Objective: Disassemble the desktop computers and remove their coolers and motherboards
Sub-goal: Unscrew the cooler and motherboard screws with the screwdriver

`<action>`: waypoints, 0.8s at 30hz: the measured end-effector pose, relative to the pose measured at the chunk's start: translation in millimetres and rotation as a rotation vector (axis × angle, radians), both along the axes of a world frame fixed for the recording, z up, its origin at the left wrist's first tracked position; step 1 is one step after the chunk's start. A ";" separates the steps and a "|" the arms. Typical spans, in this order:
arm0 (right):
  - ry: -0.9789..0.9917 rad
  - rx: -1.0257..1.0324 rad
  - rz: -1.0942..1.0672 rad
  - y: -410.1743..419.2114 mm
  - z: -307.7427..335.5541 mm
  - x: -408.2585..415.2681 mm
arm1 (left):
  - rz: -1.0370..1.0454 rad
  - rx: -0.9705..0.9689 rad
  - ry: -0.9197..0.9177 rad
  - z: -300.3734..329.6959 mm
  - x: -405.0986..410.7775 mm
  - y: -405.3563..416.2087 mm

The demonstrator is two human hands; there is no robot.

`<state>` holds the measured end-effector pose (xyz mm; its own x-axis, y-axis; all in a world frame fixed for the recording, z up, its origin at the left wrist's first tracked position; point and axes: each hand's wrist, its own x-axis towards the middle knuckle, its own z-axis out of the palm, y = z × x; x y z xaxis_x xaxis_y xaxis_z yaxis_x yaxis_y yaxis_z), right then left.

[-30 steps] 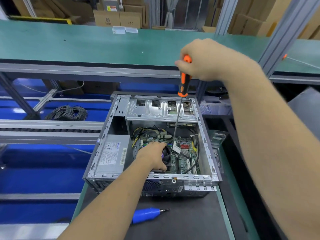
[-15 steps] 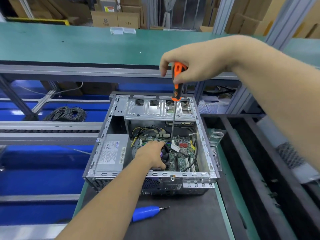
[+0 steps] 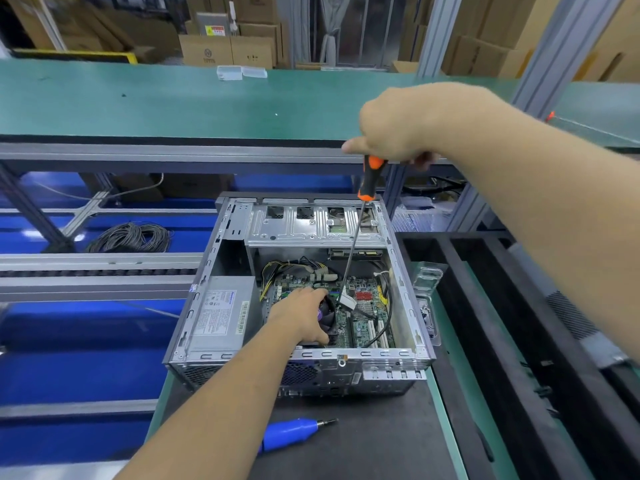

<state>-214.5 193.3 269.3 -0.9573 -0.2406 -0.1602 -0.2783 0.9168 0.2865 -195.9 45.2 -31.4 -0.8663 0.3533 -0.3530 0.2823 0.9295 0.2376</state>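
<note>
Clenched round the top of a long orange-and-black-handled screwdriver (image 3: pixel 371 178), the person's right hand (image 3: pixel 405 123) holds the tool nearly upright, its thin steel shaft slanting down into the open grey metal desktop computer case (image 3: pixel 398 271) that lies on its side on the dark mat. The tip comes down just beside the black round cooler fan (image 3: pixel 328 318), on its right; whether it sits in a screw head is too small to tell. Holding so high on the handle seems meant to let the long shaft reach past the silver drive cage (image 3: pixel 311 223) without the arm crowding the case.

Down inside, the left hand (image 3: pixel 301 317) is curled over the cooler, gripping its left side, probably to steady it while its fasteners are loosened. The cooler sits on the green motherboard (image 3: pixel 367 306), which is on the case floor, cables draped across it. A silver power supply box (image 3: pixel 221 313) fills the left of the case.

On the mat in front lies a blue-bodied electric screwdriver (image 3: pixel 294 433), untouched, near at hand for later screws.
</note>
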 end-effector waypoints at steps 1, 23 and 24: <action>0.052 0.014 0.105 -0.9 -2.1 -1.2 | 0.000 -0.001 -0.004 0.0 0.0 0.2; 0.127 -0.041 0.256 6.7 -10.3 -12.1 | 0.002 -0.017 0.011 -2.9 -1.4 0.1; 0.057 -0.151 0.303 8.2 -7.9 -9.5 | 0.001 -0.019 0.011 -2.7 -1.6 0.1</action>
<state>-224.0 201.5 261.5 -0.8452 -0.5322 -0.0495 -0.5318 0.8282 0.1770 -197.5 45.4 -34.1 -0.8706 0.3456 -0.3501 0.2835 0.9341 0.2171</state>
